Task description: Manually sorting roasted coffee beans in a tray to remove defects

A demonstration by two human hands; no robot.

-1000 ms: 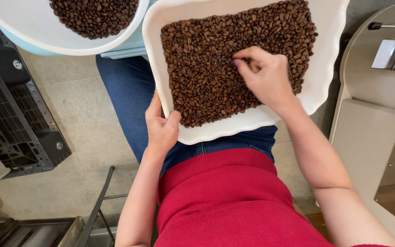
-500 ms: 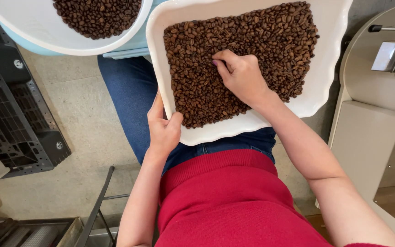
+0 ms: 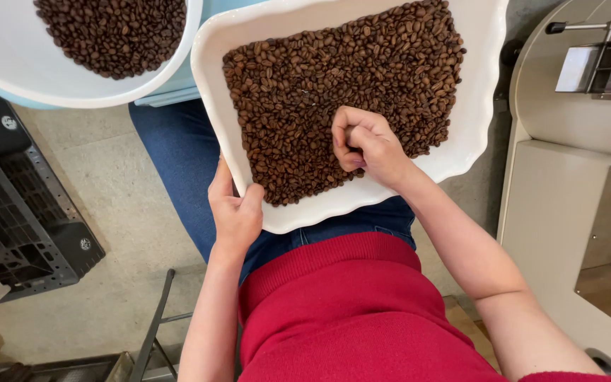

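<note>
A white scalloped dish (image 3: 475,127) rests on my lap, filled with a layer of roasted coffee beans (image 3: 305,85). My left hand (image 3: 233,209) grips the dish's near-left rim, thumb on top. My right hand (image 3: 363,143) lies on the beans near the dish's front edge, fingers curled in toward the palm as if pinching beans; what sits inside the fingers is hidden.
A round white bowl (image 3: 8,64) with more coffee beans sits at the upper left. A black plastic crate (image 3: 15,212) lies on the concrete floor to the left. A beige machine (image 3: 574,212) with a metal lever stands close on the right.
My right hand has slid across the beans from the dish's right side toward the middle front and curled its fingers shut. The left hand stays on the rim.
</note>
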